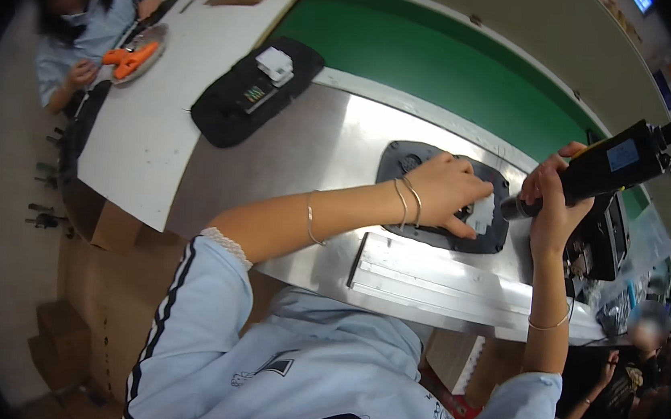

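Note:
A dark grey, rounded plastic housing (398,230) lies on the metal worktop in front of me. My left hand (444,189) reaches over it, thumb and fingers bent around a small white plastic part (482,213) at the housing's right side. In my right hand (556,200) is a black electric screwdriver (610,165), its cord running off to the upper right. The driver's tip end points left, close to the housing's right edge. Whether it touches a screw cannot be made out.
A second dark housing (228,106) with a white part lies at the left. Along the front edge runs a pale metal rail (442,280). A black device (603,239) stands at the right. A co-worker (98,33) sits far left, beside an orange tool (133,59); another person is lower right.

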`<act>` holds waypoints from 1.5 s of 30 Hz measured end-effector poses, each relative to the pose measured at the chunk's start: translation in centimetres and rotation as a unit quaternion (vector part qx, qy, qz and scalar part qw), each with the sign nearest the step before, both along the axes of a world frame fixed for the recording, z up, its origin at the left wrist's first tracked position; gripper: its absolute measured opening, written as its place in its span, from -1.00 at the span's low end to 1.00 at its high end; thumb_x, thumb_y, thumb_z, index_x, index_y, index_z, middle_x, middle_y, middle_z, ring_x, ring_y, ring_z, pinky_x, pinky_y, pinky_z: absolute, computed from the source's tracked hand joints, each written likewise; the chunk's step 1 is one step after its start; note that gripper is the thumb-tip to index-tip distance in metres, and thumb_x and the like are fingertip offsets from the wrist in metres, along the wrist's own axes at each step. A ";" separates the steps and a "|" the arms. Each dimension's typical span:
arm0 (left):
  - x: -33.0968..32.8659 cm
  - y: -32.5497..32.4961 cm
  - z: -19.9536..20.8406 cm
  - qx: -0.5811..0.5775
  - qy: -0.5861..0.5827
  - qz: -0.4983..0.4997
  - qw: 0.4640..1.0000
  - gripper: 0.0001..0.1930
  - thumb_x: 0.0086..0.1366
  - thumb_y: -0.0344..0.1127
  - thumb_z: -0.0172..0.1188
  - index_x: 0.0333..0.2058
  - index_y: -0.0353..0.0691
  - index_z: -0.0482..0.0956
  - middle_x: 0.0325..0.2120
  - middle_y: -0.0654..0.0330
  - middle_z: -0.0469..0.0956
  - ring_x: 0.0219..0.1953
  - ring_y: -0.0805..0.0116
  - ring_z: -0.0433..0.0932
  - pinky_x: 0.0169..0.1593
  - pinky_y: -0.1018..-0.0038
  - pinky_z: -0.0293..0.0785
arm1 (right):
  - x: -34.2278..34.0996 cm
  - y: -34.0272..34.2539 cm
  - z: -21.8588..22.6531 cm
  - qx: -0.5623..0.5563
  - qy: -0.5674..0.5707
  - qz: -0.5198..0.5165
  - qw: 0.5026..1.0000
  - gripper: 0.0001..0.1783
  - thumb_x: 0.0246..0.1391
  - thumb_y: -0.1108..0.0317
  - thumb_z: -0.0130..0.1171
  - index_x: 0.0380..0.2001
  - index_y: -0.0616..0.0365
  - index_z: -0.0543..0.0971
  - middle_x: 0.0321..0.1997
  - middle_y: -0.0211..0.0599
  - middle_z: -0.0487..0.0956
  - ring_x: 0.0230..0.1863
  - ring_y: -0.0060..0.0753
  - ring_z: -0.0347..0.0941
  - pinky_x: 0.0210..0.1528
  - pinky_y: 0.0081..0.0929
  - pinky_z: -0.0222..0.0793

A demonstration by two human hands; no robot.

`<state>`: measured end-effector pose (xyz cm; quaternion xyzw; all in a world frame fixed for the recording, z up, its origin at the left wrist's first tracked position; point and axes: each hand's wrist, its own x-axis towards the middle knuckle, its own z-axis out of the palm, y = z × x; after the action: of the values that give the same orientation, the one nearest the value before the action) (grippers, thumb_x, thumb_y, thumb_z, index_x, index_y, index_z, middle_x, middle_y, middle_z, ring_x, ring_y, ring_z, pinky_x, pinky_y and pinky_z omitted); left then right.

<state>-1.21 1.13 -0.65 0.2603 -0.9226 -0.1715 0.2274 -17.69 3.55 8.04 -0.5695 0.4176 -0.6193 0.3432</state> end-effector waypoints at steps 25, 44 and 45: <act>1.0 1.1 1.8 -0.040 -0.003 0.050 0.998 -0.45 0.03 0.09 0.31 -0.06 -0.12 0.59 -0.13 0.18 0.55 -0.09 0.24 0.46 0.02 0.32 0.29 | -14.3 5.1 3.2 -0.132 0.005 -0.175 0.976 -0.70 0.01 0.64 0.07 -0.15 0.23 0.34 -0.58 -0.36 0.34 -0.67 -0.51 0.25 -0.56 -0.49 0.22; 1.4 0.8 -0.4 0.050 0.088 0.070 0.992 -0.40 -0.06 0.12 0.41 -0.10 -0.11 0.54 -0.10 0.24 0.46 -0.04 0.21 0.42 0.08 0.34 0.24 | -0.2 1.4 3.4 -0.096 -0.071 0.061 0.991 -0.66 0.05 0.59 0.04 -0.09 0.26 0.25 -0.66 -0.39 0.28 -0.73 -0.53 0.24 -0.64 -0.51 0.28; 1.4 0.7 -0.4 0.055 0.091 0.069 0.992 -0.40 -0.06 0.13 0.42 -0.11 -0.11 0.55 -0.10 0.25 0.46 -0.05 0.21 0.42 0.09 0.35 0.24 | 0.6 0.8 3.2 -0.086 -0.062 0.062 0.992 -0.66 0.04 0.57 0.02 -0.09 0.20 0.26 -0.67 -0.41 0.23 -0.73 -0.54 0.21 -0.63 -0.51 0.25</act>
<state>0.21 1.86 -1.07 0.3186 -0.8670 -0.2288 0.3073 -17.13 4.34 11.23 -0.5826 0.3044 -0.6642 0.3560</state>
